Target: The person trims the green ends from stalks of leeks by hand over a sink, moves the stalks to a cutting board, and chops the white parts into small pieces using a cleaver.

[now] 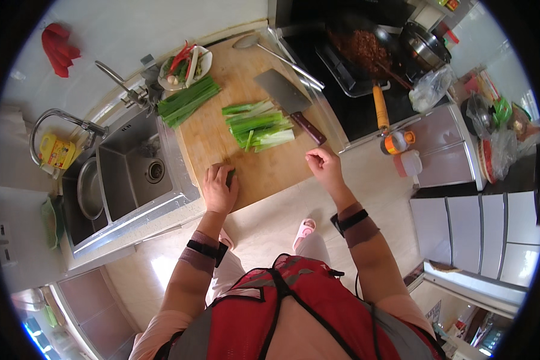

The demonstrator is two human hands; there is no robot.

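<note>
My left hand point(220, 188) rests near the front left edge of the wooden cutting board point(270, 180), its fingers curled around a small dark green thing point(230, 177). Near the board's right edge is my right hand point(326, 168), fingers bent in, close to the dark handle of a cleaver point(284, 92) lying flat. Whether that hand holds anything does not show. Cut green and white stalks point(258, 125) lie mid-board, left of the cleaver. Further left sits a bundle of long green leaves point(189, 101), beside a white plate point(164, 83) with red chillies, garlic and greens.
A metal ladle point(279, 58) lies along the board's back right. On the stove, a wok point(333, 38) holds reddish-brown food, its wooden handle point(380, 108) pointing towards me. A double sink point(139, 184) is at left. Bottles point(396, 143) stand right of the board.
</note>
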